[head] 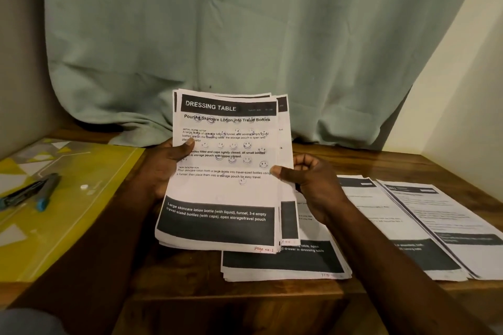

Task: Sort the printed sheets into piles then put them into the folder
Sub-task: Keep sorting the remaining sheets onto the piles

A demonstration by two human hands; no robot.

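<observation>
Sorting step, not the folder step yet (only a guess from the look of the piles). Holding a thick stack of sheets (pixel 223 190) up above the wooden table (pixel 245 296), tilted toward the face. Gripped at its left edge by the left hand (pixel 163 171), thumb curled over the front, other fingers hidden behind the paper. Pinched at its right edge by the right hand (pixel 307 185), thumb flat on the page, fingers curled in. Headed "DRESSING TABLE" on the top page, with "Page No: 1" in red near the bottom corner.

Lying flat right under the stack: a middle pile (pixel 285 261). Just beside it on the right: a second pile (pixel 392 226), and then a third pile (pixel 462 215) overlapping the edge of the second. Off to the left, well apart from the piles: the yellow folder (pixel 81 198), lying flat, with two markers (pixel 47 190) resting on top.

Next, most likely: read the top page, slide it off with the right thumb, and lay it on the matching pile. Needs a soft pull, to take one page and not two. Later, before opening the folder: lift the markers off.
</observation>
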